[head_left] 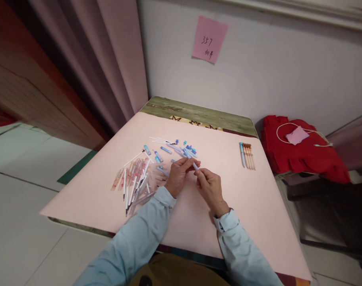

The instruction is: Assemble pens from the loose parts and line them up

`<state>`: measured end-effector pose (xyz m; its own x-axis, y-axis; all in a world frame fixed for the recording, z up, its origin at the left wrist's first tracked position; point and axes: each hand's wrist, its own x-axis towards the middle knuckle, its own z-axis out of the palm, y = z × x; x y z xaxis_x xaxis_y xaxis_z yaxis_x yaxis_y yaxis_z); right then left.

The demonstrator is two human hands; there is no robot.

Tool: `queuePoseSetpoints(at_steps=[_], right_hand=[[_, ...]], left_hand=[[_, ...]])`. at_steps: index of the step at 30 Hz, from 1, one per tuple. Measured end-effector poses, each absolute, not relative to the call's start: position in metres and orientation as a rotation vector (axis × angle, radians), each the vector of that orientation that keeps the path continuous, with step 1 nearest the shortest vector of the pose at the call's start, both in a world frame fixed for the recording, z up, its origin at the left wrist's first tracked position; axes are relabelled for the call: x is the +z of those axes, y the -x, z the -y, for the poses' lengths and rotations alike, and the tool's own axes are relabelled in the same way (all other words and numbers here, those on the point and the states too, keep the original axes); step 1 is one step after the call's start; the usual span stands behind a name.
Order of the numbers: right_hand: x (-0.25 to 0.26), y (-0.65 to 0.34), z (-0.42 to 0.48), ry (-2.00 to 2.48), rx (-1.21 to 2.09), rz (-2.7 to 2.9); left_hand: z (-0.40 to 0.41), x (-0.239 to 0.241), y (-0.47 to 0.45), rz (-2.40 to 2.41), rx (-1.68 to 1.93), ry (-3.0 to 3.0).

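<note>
Between both hands is a light blue pen (194,163), slanting from upper left to lower right. My left hand (181,173) pinches it around its middle, with the upper end showing beyond the fingers. At its lower end, the thumb and fingers of my right hand (209,186) are closed on it. Just beyond the left hand lie loose blue pen parts (166,150) and small blue caps (191,149). Left of that hand, white pen refills (133,190) with dark tips lie among clear, pink-patterned pen barrels (133,169), partly hidden by the left forearm.
Pale pink paper (246,222) covers the table. Several pens (248,157), one blue and others brown-topped, lie in a row at the right. A stool with red cloth (302,155) stands beside the table's right edge. The wall (258,71) rises behind.
</note>
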<state>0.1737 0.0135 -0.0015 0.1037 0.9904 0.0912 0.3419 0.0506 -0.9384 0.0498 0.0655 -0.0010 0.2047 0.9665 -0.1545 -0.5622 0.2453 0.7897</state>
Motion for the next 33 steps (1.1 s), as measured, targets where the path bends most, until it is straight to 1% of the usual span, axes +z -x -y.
queuePoseSetpoints(at_steps=[3,6,8,12,15,18,22,27,33], right_hand=[[-0.004,-0.173,-0.016,1.334,1.167,1.215],[-0.005,-0.171,-0.016,1.31,1.237,1.164],[-0.003,-0.171,-0.016,1.356,1.149,1.239],[-0.001,-0.175,-0.016,1.559,0.703,1.51],[-0.004,-0.183,-0.02,1.669,0.509,1.438],[-0.011,-0.19,-0.026,1.744,0.446,1.311],[-0.018,-0.192,-0.036,1.788,0.407,1.3],[-0.016,-0.188,-0.063,1.847,0.31,1.381],[-0.015,-0.178,-0.101,1.943,0.284,1.527]], left_hand=[[-0.065,-0.002,-0.05,-0.728,1.174,-0.674],[-0.064,-0.003,-0.052,-0.74,1.163,-0.642],[-0.064,-0.002,-0.054,-0.773,1.175,-0.604],[-0.061,0.005,-0.054,-0.857,1.258,-0.628],[-0.05,0.012,-0.051,-0.878,1.299,-0.669],[-0.031,0.014,-0.049,-0.898,1.199,-0.711],[-0.011,0.009,-0.049,-0.879,1.063,-0.778],[-0.014,0.001,-0.047,-0.875,1.092,-0.903],[-0.019,-0.002,-0.044,-0.929,1.149,-0.914]])
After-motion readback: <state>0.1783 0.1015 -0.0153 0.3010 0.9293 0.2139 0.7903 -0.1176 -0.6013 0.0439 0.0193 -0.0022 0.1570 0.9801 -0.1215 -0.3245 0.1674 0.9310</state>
